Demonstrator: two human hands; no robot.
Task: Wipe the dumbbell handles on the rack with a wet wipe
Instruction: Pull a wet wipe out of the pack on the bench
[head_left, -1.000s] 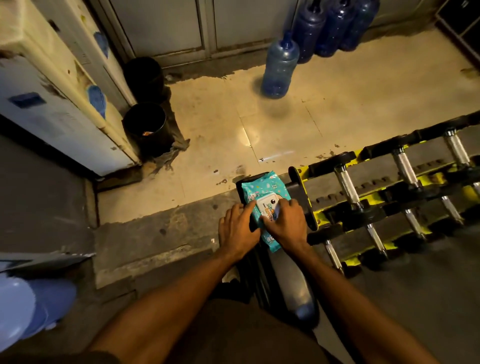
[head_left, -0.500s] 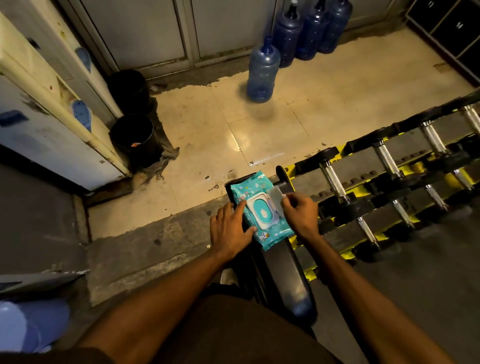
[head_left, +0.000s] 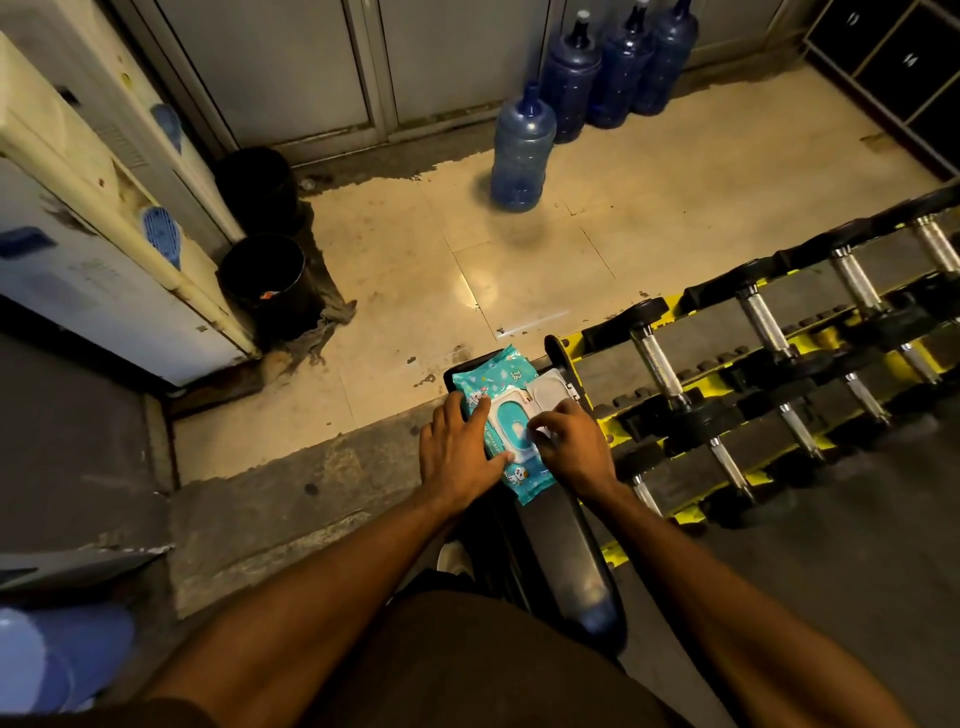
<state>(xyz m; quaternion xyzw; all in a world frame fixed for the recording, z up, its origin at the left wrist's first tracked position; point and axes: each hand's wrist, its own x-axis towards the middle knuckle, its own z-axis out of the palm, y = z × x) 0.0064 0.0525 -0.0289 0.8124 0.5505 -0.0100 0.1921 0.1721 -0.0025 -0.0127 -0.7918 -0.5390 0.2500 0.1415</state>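
Note:
A teal wet wipe pack lies on the near end of the dumbbell rack, its white lid flipped open to the right. My left hand lies flat on the pack's left side, fingers spread, holding it down. My right hand sits over the pack's opening, fingertips pinching at the white wipe there. Dumbbells with black heads and chrome handles lie in rows on the yellow and black rack, running away to the right.
Several blue water jugs stand on the tiled floor ahead. Two black bins sit beside a white cabinet at the left. A dark shelf unit is at the far right. Grey floor lies right of the rack.
The pack's lid went from closed under my right hand to fully flipped open. My right hand has moved from the lid back onto the opening. My left hand stayed on the pack.

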